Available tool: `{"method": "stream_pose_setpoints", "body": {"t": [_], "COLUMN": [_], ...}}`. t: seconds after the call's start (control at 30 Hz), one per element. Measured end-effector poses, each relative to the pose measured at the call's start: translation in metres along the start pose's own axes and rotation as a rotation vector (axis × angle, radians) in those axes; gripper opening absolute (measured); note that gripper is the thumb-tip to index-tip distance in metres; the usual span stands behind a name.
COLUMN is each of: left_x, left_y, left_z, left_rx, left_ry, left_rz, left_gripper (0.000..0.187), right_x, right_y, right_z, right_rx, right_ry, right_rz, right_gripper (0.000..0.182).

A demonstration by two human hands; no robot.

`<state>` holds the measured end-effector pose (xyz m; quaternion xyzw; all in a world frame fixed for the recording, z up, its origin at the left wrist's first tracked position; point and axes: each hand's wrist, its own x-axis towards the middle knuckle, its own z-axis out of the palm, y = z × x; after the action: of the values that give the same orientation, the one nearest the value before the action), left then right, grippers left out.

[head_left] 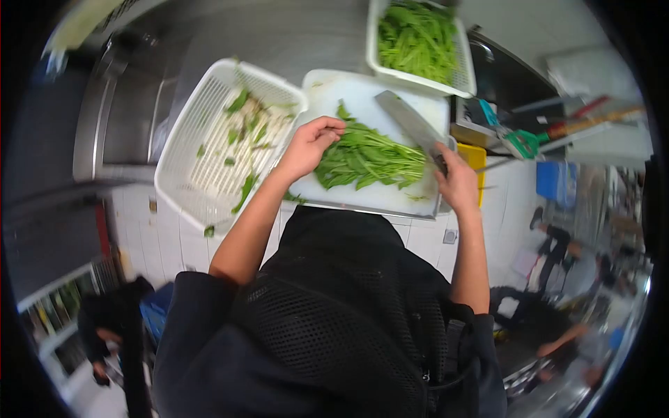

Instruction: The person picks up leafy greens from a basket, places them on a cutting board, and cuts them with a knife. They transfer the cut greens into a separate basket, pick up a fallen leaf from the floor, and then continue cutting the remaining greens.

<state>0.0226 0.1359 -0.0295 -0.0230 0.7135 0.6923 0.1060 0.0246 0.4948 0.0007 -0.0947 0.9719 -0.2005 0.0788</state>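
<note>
A bunch of leafy greens (369,157) lies on the white cutting board (327,87), leaves toward the left and pale stems toward the right. My right hand (457,180) is closed round the handle of a cleaver (410,120). Its broad blade points up and left, over the board beyond the stems. At the leafy end is my left hand (311,145), fingers loosely bent and thumb a little apart, with nothing visible in them. Its fingertips are right at the edge of the leaves.
Left of the board, a white slotted basket (182,139) holds scattered leaves and trimmings. Another white basket (456,87) behind the board is full of cut greens (418,38). A yellow container (475,164) stands to the right. Other people (115,334) are in the background.
</note>
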Motion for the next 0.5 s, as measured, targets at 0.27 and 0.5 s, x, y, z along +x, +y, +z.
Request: {"method": "stream_pose_setpoints", "body": {"t": [0.27,0.5], "left_x": [-0.098,-0.166], "left_y": [0.024,-0.002], "left_z": [-0.079,-0.046], "left_rx": [-0.091,-0.222], "left_ry": [0.458,0.758], "left_rz": [0.098,0.084], "left_gripper": [0.026,0.023], "right_x": [0.063,0.085], "right_y": [0.027,0.036], "right_z": [0.042,0.056], "right_rx": [0.041,0.035], "right_ry": [0.026,-0.026], "right_rz": [-0.111,-0.183], "right_gripper": [0.069,0.064]}}
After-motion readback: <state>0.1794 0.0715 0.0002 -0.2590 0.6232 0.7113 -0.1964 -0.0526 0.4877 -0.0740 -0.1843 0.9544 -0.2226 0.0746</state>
